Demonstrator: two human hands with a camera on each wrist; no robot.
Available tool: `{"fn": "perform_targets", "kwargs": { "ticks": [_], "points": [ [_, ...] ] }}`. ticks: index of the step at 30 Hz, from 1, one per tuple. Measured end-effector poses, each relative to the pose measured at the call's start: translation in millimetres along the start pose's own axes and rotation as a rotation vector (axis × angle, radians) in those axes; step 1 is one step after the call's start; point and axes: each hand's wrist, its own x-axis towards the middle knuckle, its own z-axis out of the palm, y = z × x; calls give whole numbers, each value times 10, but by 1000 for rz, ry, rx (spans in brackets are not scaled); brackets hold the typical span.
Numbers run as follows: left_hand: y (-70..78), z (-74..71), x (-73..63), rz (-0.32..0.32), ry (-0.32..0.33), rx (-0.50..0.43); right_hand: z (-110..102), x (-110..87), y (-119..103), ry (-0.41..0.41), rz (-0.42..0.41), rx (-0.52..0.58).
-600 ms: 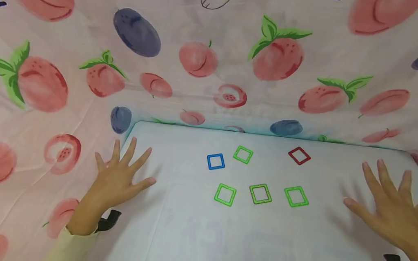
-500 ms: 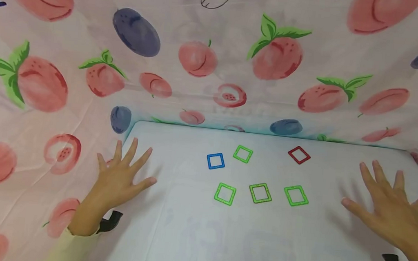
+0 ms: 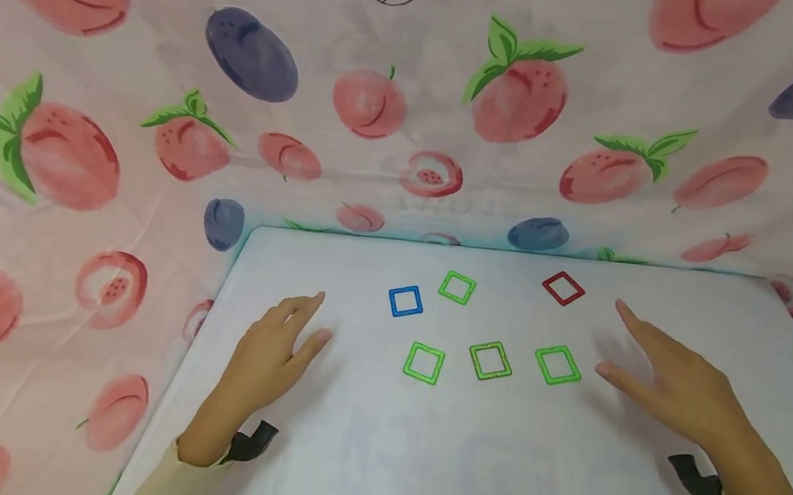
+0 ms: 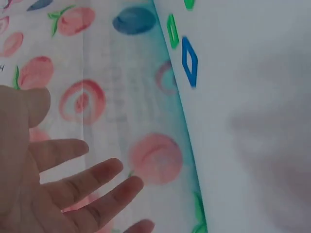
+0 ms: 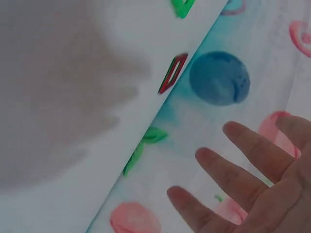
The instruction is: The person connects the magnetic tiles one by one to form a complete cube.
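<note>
Six-sided clutter is absent; several square plastic frames lie flat on the white table. A blue square frame (image 3: 405,301) is nearest my left hand (image 3: 265,358), which hovers to its left with fingers extended and holds nothing. Beside the blue one lies a small green frame (image 3: 458,287). A red frame (image 3: 563,289) sits at the back right. In the front row are a green frame (image 3: 424,363), an olive-green frame (image 3: 490,360) and another green frame (image 3: 558,365). My right hand (image 3: 682,386) hovers right of that last one, fingers extended, holding nothing.
The white table (image 3: 422,451) meets a fruit-printed cloth (image 3: 385,37) at the back and on the left. Black straps (image 3: 251,442) show at both wrists. The hands cast soft shadows on the table.
Both hands have moved inward over the table, toward the frames, and their spread fingers have come closer together. The square frames lie as before; the head view has shifted slightly.
</note>
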Motion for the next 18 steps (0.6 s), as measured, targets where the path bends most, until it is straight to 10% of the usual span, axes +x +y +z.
{"fn": "perform_targets", "kwargs": {
  "ticks": [11,18],
  "points": [
    [390,476,201,-161,-129,-303,295,302,-378,131,-213,229],
    [458,846,247,-203,-198,-411,463,524,-608,31,-188,332]
  ]
}}
